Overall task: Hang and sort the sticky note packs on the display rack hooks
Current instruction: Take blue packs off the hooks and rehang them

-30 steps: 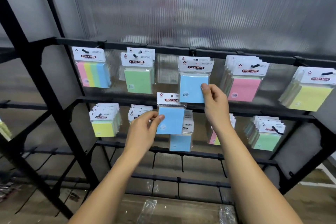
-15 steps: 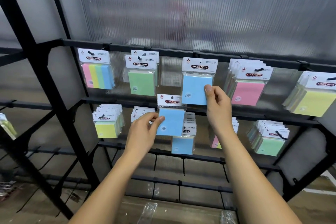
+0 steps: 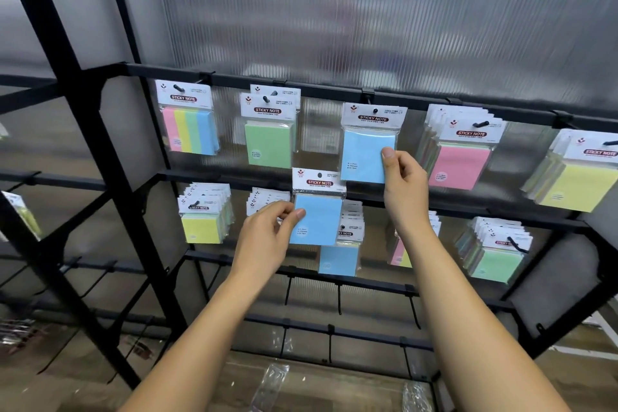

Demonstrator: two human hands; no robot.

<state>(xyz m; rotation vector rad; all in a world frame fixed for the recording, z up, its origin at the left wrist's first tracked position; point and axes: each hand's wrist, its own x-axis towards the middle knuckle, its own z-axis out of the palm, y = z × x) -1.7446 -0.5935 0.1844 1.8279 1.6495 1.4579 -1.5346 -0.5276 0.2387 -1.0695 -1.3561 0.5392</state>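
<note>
Two arms are reaching up into a black rack (image 3: 83, 117) that is backed by a ribbed translucent panel (image 3: 334, 17). Its top rail (image 3: 317, 90) is carrying five hooks of packs: a striped pack (image 3: 189, 122) at far left, a green pack (image 3: 269, 137) with another behind it, a blue pack (image 3: 366, 147) in the middle, a pink stack (image 3: 463, 152) and a yellow stack (image 3: 575, 177) at far right. The rail below is holding fuller stacks, among them a yellow-green one (image 3: 204, 214) at left and a mint one (image 3: 495, 251) at right; the middle ones are partly hidden behind the hands, so their colours are hard to tell apart.

The right hand (image 3: 404, 187) is pinching the lower right corner of the blue pack, thumb on its front face, while that pack is hanging with the hook tip (image 3: 375, 110) showing through the hole in its header. The left hand (image 3: 267, 241) is gripping a second blue pack (image 3: 317, 211) by its left edge, thumb in front and fingers curled behind. This pack is being held upright just below and left of the hanging one, off any hook, in front of the lower rail. Clear wrappers (image 3: 272, 385) are lying on the floor beneath.
</note>
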